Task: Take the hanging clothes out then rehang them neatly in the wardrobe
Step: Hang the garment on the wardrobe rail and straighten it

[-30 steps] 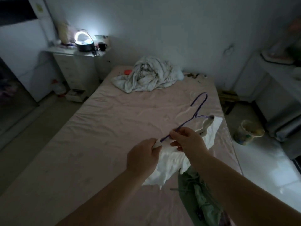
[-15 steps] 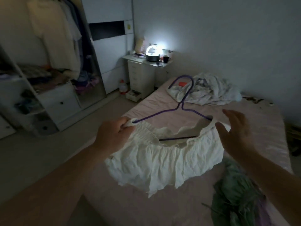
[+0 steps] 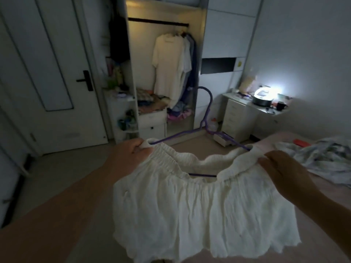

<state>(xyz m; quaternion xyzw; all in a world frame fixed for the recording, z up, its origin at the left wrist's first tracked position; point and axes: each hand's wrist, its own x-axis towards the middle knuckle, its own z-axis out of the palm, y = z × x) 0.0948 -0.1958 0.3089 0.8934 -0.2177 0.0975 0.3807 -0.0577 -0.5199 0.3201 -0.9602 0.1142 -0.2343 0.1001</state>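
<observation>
A white gathered skirt (image 3: 199,211) hangs from a purple wire hanger (image 3: 206,120), its elastic waistband stretched over both hanger ends. My left hand (image 3: 131,152) pinches the waistband's left end at the hanger tip. My right hand (image 3: 281,168) grips the waistband's right end. The hanger's hook points up toward the open wardrobe (image 3: 163,76), where a white shirt (image 3: 169,65) and darker clothes hang at the right end of a dark rail (image 3: 157,21).
A white door (image 3: 47,73) stands left of the wardrobe. Folded clothes and drawers fill the wardrobe's lower part. A white drawer unit (image 3: 239,118) with a lit lamp (image 3: 264,92) stands at the right. The bed (image 3: 322,186) with crumpled bedding (image 3: 326,154) lies right.
The view has swung left from the bed to face the wardrobe. My right hand, open half a second ago, has closed on the skirt's right waistband end. The skirt is held higher and spread.
</observation>
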